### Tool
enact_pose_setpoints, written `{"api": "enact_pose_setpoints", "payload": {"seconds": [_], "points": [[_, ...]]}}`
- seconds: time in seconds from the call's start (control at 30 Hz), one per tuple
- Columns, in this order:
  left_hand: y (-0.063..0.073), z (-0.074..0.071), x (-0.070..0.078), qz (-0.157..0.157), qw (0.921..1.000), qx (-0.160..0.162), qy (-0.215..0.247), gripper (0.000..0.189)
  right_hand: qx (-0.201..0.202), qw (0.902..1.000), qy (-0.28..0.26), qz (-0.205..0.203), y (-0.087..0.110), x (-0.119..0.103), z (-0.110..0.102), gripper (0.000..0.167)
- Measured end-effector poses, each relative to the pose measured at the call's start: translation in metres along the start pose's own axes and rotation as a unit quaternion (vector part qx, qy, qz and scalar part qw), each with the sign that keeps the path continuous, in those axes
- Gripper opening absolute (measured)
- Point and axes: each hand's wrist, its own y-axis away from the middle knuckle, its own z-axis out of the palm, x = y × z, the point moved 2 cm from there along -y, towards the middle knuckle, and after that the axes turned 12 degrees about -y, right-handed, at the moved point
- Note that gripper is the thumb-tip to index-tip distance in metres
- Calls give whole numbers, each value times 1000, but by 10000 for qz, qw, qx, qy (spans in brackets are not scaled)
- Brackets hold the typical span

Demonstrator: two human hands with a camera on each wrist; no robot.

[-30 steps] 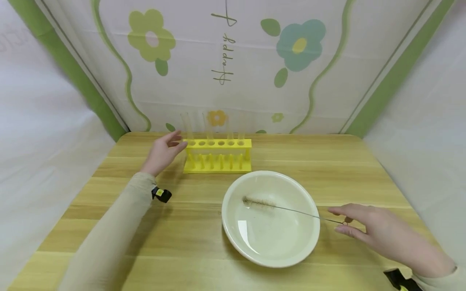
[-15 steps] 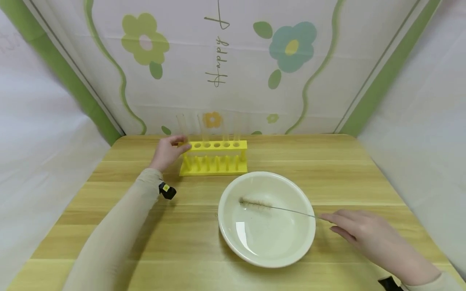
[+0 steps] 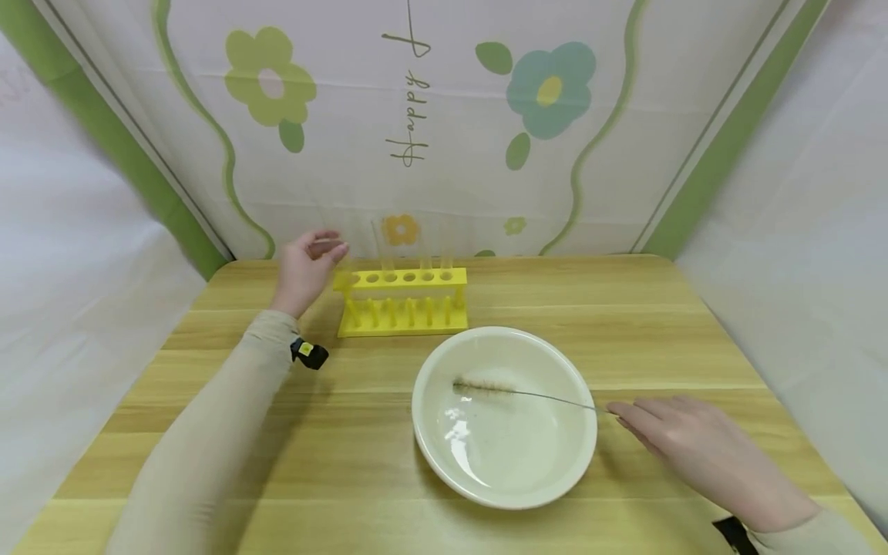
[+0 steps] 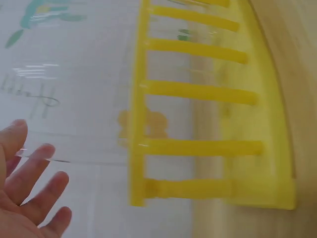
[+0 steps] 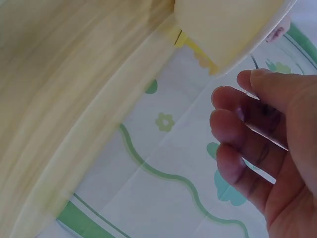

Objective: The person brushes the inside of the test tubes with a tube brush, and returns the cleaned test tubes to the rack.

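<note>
My left hand (image 3: 303, 270) is at the left end of a yellow test tube rack (image 3: 400, 279), thumb and fingers pinching a clear test tube (image 4: 74, 148). The glass is faint and blurred against the white cloth, leaning over the rack's leftmost hole. Three more clear test tubes (image 3: 381, 248) stand upright in the rack. On the right, my right hand (image 3: 701, 455) pinches the wire handle end of a test tube brush (image 3: 486, 386). Its bristled head lies over the inside of a white bowl (image 3: 418, 420), and its wire crosses the bowl's right rim. The bowl holds clear water with bright reflections.
The bowl stands on a wooden table (image 3: 645, 324), in front of the rack. Behind the table hangs a white cloth (image 3: 458, 177) with printed flowers and green borders, and white cloth also closes off both sides.
The left hand reached the leftmost test tube, pinched it, and has drawn it up and leftward. The right hand moved left and closed its fingers on the brush's wire end.
</note>
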Motion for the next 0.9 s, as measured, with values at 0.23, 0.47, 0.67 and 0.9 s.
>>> {"api": "enact_pose_setpoints", "payload": {"seconds": [0.23, 0.47, 0.67, 0.9], "points": [[15, -32, 46, 964, 9923, 759, 192, 33, 355, 9993, 117, 41, -10, 6, 3, 51], [54, -45, 79, 2861, 9438, 642, -1527, 34, 884, 9952, 166, 390, -10, 10, -15, 49], [98, -38, 88, 4584, 8419, 416, -2817, 41, 1166, 9912, 77, 619, -3, 14, -31, 51], [130, -28, 93, 4896, 7880, 89, -3733, 33, 1568, 9809, -333, 1104, 12, 19, -34, 53]]}}
